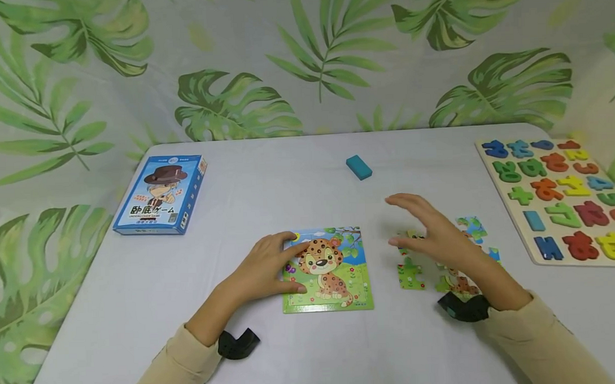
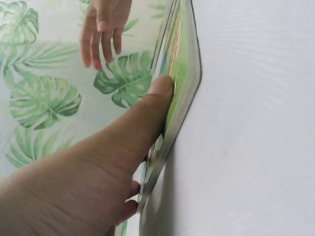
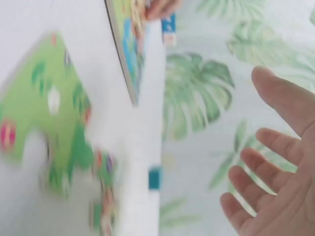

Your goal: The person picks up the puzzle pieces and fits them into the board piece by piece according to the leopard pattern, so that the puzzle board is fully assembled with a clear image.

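Note:
My left hand (image 1: 262,272) rests on the left side of a square jigsaw board (image 1: 358,280) with a cartoon leopard picture. In the head view its thumb and fingers lie spread over the picture. The left wrist view shows the thumb (image 2: 140,113) on the board's face near its edge, other fingers beside that edge. To the right, my right hand (image 1: 436,238) hovers over several loose jigsaw pieces (image 1: 410,276) and hides part of them. Its thumb and fingers are apart, with nothing between them. Blurred green pieces (image 3: 59,108) lie below it in the right wrist view.
A blue card-game box (image 1: 160,194) lies at the table's left. Beyond the board sits a small teal block (image 1: 359,167). At the far right is a wooden tray (image 1: 512,230) of colourful shaped pieces. A leaf-patterned cloth (image 1: 333,61) hangs behind the white table.

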A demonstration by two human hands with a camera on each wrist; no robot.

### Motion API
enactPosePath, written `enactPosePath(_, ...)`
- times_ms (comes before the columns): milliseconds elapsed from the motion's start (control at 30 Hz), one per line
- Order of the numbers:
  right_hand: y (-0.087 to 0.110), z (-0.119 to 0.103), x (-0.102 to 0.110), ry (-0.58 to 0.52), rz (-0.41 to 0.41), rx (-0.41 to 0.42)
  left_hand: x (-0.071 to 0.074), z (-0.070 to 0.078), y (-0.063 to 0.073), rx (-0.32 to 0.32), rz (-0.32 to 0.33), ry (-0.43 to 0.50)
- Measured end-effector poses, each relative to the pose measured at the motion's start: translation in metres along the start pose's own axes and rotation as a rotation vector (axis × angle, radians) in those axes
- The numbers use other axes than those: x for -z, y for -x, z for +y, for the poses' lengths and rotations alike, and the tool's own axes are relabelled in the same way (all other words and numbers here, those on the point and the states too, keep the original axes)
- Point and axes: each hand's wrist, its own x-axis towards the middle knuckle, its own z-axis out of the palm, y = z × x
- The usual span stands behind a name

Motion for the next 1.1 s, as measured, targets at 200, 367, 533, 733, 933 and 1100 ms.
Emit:
enactPosePath(200, 0.031, 0.022, 0.034, 0.078, 0.162, -0.054, 0.000, 0.001, 0.000, 0.001, 0.001, 0.003)
enactPosePath(367, 0.051, 0.047, 0.048, 0.096, 0.200, -0.197, 0.001, 0.001, 0.000, -0.003, 0.001, 0.001)
enactPosePath(533, 0.066, 0.075, 0.056, 0.029, 0.169, -0.327, 0.001, 0.001, 0.001, -0.008, 0.002, 0.006)
enactPosePath(733, 0.077, 0.095, 0.060, 0.037, 0.093, -0.388, 0.001, 0.001, 0.001, -0.006, 0.001, 0.005)
enactPosePath(933, 0.083, 0.106, 0.061, 0.063, 0.034, -0.381, 0.000, 0.001, 0.001, -0.005, 0.001, 0.011)
enactPosePath(1100, 0.084, 0.114, 0.063, 0.115, -0.002, -0.359, 0.000, 0.000, 0.001, -0.015, 0.005, 0.008)
